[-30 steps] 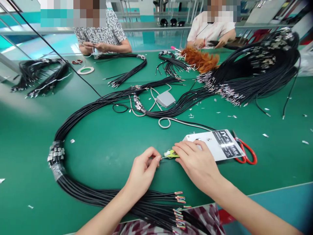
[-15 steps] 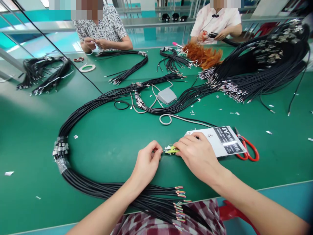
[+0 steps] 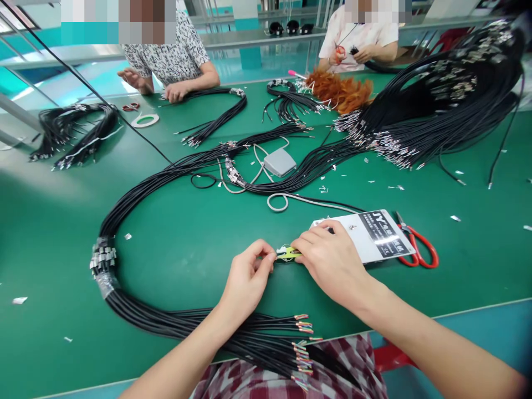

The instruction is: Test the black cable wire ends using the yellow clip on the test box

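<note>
A yellow-green clip (image 3: pixel 288 253) is pinched in the fingertips of my right hand (image 3: pixel 328 249), its narrow end pointing left. My left hand (image 3: pixel 251 271) has thumb and forefinger pressed together around a thin wire end (image 3: pixel 275 255), which meets the clip's tip; most of it is hidden by the fingers. Just behind the right hand lies a white boxy device (image 3: pixel 353 235) with a black-and-white label. Below my left forearm runs a bundle of black cables (image 3: pixel 174 321), with coloured wire ends (image 3: pixel 305 357) at the table's near edge.
Red-handled scissors (image 3: pixel 419 249) lie right of the device. A grey box (image 3: pixel 280 162) with a cord sits farther back. A large heap of black cables (image 3: pixel 453 111) fills the back right, beside an orange-brown fluffy thing (image 3: pixel 338 91). Two people sit across the green table (image 3: pixel 187 244).
The clip's tip has moved closer to my left fingertips, and its jaws look closer together. Across the table, one person's hands have moved apart. The view has shifted slightly.
</note>
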Available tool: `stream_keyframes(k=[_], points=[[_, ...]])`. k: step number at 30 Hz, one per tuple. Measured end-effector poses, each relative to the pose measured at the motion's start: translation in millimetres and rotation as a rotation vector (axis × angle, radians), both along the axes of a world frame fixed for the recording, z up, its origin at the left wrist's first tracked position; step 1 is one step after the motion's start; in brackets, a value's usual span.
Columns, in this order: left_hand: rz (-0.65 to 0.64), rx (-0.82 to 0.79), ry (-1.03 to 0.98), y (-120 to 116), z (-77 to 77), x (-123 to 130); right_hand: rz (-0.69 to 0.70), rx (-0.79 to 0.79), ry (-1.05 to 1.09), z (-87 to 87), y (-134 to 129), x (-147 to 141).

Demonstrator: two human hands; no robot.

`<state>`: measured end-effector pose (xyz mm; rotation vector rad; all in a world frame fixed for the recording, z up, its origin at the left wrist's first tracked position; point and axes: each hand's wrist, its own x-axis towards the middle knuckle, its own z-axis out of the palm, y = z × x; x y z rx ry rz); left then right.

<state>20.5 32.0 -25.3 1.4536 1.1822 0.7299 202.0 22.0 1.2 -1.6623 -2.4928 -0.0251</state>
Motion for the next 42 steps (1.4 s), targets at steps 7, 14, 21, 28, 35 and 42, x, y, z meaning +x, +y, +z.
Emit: stream_keyframes(k=[7, 14, 21, 28, 35, 42], points=[[0.036, 0.064, 0.086, 2.1, -8.2, 4.9, -0.001, -0.018, 0.014, 1.7, -0.8, 0.2], [0.028, 0.105, 0.128, 1.3, -4.8, 5.7, 0.002, -0.024, -0.005, 1.5, -0.6, 0.1], [0.032, 0.165, 0.185, 1.9, -6.5, 6.0, 0.009, -0.019, -0.001, 1.6, 0.2, 0.2], [0.041, 0.186, 0.222, 0.3, -6.8, 6.0, 0.000, -0.043, 0.003, 2.7, -0.7, -1.1], [0.030, 0.171, 0.196, 1.6, -4.7, 5.1, 0.075, 0.036, 0.096, 8.9, -15.0, 9.5], [0.020, 0.124, 0.152, 5.3, -5.1, 2.1, -0.139, 0.417, 0.354, -6.8, -69.0, 52.3]])
